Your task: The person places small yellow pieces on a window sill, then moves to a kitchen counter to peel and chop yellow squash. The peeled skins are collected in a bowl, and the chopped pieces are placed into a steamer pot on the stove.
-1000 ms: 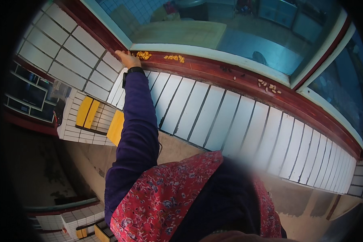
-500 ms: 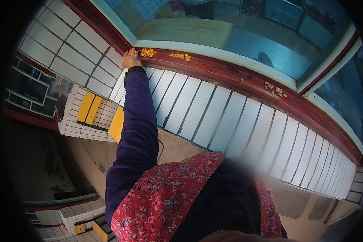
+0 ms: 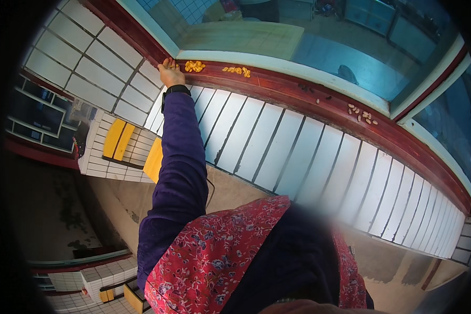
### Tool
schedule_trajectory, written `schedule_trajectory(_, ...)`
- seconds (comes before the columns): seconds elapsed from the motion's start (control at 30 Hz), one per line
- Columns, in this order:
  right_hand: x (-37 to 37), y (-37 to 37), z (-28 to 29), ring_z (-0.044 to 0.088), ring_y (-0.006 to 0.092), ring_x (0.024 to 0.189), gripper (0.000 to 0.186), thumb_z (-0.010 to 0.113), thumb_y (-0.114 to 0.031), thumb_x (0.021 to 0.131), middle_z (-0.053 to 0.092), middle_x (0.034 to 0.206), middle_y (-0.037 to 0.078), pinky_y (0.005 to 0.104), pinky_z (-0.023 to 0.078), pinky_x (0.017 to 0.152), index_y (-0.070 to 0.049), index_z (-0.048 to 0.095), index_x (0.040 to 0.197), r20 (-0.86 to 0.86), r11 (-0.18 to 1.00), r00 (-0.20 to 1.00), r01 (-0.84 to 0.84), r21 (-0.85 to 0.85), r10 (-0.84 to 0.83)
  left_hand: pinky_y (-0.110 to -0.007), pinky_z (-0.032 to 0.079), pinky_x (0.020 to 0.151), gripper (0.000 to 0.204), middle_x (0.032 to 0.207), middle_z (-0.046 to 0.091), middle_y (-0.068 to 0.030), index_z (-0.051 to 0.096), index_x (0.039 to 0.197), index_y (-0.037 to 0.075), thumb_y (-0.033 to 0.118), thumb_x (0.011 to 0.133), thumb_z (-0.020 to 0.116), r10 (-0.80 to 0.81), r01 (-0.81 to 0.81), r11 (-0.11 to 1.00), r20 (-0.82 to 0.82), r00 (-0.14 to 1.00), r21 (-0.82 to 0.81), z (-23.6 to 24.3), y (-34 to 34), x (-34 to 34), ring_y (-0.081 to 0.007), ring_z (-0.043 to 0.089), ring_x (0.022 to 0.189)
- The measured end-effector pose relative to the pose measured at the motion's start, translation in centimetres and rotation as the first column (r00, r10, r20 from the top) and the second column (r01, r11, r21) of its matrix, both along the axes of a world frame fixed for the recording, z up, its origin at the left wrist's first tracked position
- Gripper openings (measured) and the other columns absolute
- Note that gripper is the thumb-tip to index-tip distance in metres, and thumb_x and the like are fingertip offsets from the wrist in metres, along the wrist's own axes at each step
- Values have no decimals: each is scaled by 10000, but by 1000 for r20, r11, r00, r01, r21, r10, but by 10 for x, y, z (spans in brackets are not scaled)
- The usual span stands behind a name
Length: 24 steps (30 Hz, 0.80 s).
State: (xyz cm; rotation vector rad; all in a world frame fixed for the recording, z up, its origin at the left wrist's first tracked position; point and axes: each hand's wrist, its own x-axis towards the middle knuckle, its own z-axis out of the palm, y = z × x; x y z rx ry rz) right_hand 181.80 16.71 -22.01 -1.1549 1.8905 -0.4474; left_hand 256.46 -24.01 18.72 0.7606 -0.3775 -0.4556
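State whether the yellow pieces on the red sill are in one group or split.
Split: one yellow cluster sits beside the left hand, a second cluster lies farther right, with red sill showing between.

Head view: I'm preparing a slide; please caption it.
A left hand beside a heap of yellow-orange pieces on a long dark-red windowsill.
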Motion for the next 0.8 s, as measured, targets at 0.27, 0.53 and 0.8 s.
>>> schedule_trajectory(0.27,4,-6,-3,537,205,441,268,589,-168,724,555,512,196,390,404,459,83,607,631,7,1000,1000,-11,8,11,-445,438,921,375,1215,497,-257,419,1224,-99,-20,886,277,-22,17,994,45,999,110,-3,9,9,-373,508,1117)
schedule_trajectory(0.53,7,-13,-4,544,206,445,264,589,-165,724,561,515,192,387,411,460,82,610,634,13,1000,1000,-13,9,13,-304,547,657,275,908,633,-201,602,934,-104,-163,822,358,223,-269,940,222,949,208,-2,0,-7,-272,649,769)
schedule_trajectory(0.8,11,-13,-4,550,207,448,260,589,-163,723,568,518,188,383,418,462,81,614,637,19,1000,1000,-8,16,8,-271,541,648,226,803,623,-171,599,849,-90,-192,766,415,239,-341,894,333,912,292,-2,-2,-14,-227,636,704)
